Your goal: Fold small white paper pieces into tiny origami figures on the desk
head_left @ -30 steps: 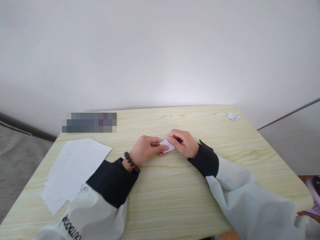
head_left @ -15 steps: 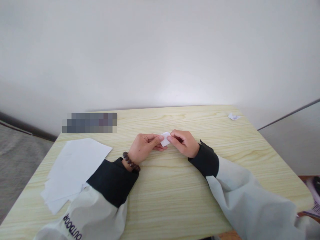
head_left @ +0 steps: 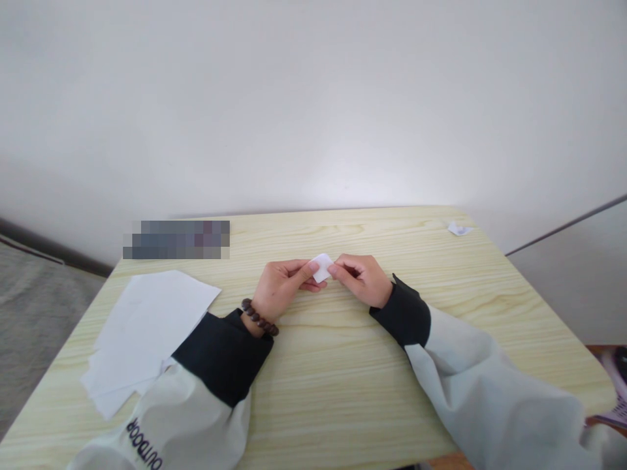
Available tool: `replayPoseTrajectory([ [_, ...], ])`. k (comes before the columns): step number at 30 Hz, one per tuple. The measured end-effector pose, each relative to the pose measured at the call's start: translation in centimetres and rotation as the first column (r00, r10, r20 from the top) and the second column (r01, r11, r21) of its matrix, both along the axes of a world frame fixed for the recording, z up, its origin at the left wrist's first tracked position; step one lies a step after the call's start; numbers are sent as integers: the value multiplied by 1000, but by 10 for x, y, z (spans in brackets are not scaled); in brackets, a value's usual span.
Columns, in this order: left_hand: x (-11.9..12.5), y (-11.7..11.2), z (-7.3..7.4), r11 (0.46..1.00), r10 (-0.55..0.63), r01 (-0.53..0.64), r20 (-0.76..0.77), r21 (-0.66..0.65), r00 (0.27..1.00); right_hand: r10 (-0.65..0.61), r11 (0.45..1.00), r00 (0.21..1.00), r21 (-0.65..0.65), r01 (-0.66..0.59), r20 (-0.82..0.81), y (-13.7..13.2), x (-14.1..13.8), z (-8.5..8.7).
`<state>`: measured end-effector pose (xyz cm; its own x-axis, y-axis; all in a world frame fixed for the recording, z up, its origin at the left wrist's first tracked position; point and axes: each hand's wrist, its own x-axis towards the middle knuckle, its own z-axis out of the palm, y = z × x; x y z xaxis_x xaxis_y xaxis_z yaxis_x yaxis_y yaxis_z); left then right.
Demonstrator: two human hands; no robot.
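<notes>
A small folded piece of white paper [head_left: 322, 266] is held just above the middle of a light wooden table [head_left: 343, 385]. My left hand [head_left: 284, 287] pinches its left side between thumb and fingers; a dark bead bracelet sits on that wrist. My right hand [head_left: 360, 279] pinches the paper's right side with fingers curled. Both hands touch the paper and nearly touch each other.
A loose stack of white paper sheets [head_left: 142, 333] lies at the table's left. A small crumpled white scrap [head_left: 458, 228] rests at the far right corner. A pale wall stands behind the table; a dark object [head_left: 614, 385] shows past the right edge.
The folded paper has been lifted and turned from lying flat and pointed right to a more upright, compact shape. Both hands have shifted slightly up and away from me.
</notes>
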<state>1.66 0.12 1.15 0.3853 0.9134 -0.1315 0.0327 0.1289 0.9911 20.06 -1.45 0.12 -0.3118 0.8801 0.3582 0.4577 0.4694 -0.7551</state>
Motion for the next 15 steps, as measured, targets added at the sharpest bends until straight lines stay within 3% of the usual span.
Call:
replayPoseTrajectory([
  [5,0,0,1,1000,-18,19,-8,24,1000,-8,1000,1000,0,8,-20,2,1,0],
  [10,1,-1,5,992,4,4,-65,130,998,81,994,997,-67,-82,-14,1,2,1],
  [15,0,0,3,978,21,4,-121,209,992,161,986,986,-49,-159,44,1,1,0],
])
